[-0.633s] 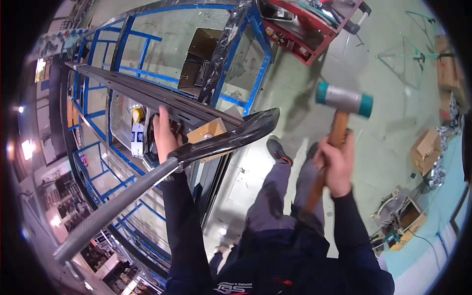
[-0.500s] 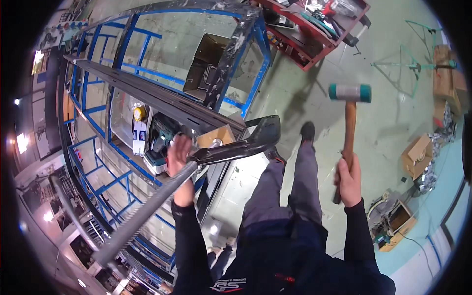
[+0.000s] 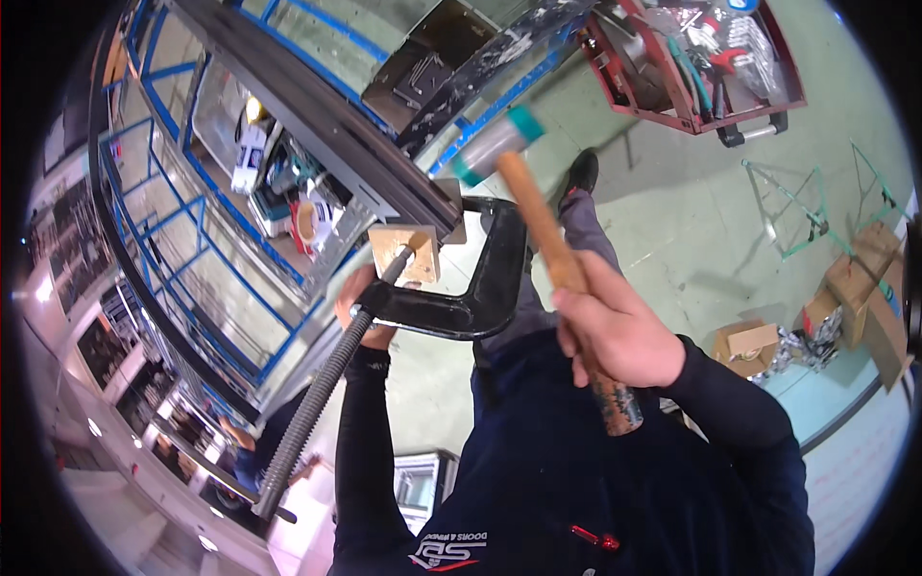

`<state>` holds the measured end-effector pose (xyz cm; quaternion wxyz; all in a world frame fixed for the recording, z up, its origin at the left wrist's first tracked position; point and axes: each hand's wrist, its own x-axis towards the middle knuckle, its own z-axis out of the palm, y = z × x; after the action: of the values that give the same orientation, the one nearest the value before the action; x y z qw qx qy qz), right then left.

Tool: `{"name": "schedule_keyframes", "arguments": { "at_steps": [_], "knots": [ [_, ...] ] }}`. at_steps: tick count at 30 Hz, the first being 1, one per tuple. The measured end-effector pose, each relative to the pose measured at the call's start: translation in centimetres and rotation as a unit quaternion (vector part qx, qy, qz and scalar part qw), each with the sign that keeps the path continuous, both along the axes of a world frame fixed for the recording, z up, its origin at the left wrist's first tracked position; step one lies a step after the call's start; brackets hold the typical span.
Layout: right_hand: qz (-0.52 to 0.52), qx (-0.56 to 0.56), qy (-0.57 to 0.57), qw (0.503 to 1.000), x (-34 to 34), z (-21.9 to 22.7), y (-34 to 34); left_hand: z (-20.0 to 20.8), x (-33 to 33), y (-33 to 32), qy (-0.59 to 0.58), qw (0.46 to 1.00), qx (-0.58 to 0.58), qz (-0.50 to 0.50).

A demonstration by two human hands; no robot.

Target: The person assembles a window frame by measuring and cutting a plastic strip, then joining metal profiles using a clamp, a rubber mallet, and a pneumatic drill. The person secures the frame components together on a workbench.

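Note:
My right hand point(image 3: 619, 322) is closed round the wooden handle of a mallet point(image 3: 543, 216). The mallet's head has teal faces and a pale middle, and is raised near the end of long dark metal profiles point(image 3: 327, 120). A black C-clamp point(image 3: 499, 278) with a long threaded screw sits at that end. Between the screw tip and the profiles is a small wooden block point(image 3: 389, 240). Partly hidden behind the clamp's screw end, my left hand point(image 3: 353, 298) appears curled round the clamp; most of its fingers are covered.
Blue metal racks point(image 3: 259, 360) stand at left, with power tools point(image 3: 288, 178) in a tray. A cardboard box point(image 3: 451, 43) lies beyond the profiles. A red toolbox point(image 3: 706, 120) is far right; green folding stands point(image 3: 816, 226) and cartons point(image 3: 749, 346) are on the floor.
My right hand has swung the mallet leftward, from over the floor to near the profiles' end. My left hand has gone from spread fingers to a curl behind the clamp. The view has shifted.

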<state>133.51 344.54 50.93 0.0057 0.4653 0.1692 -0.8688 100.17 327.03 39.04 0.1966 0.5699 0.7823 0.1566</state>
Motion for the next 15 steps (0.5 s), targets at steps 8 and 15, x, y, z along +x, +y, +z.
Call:
{"name": "schedule_keyframes", "arguments": {
  "at_steps": [8,15],
  "knots": [
    [0.012,-0.07,-0.059,0.996,-2.7,3.2,4.5,1.7,1.1,2.0,0.032,0.998,-0.051,0.009],
    [0.091,-0.065,-0.056,0.992,-3.9,4.7,7.0,2.2,1.9,2.6,-0.005,0.999,-0.012,0.039]
  ]
}}
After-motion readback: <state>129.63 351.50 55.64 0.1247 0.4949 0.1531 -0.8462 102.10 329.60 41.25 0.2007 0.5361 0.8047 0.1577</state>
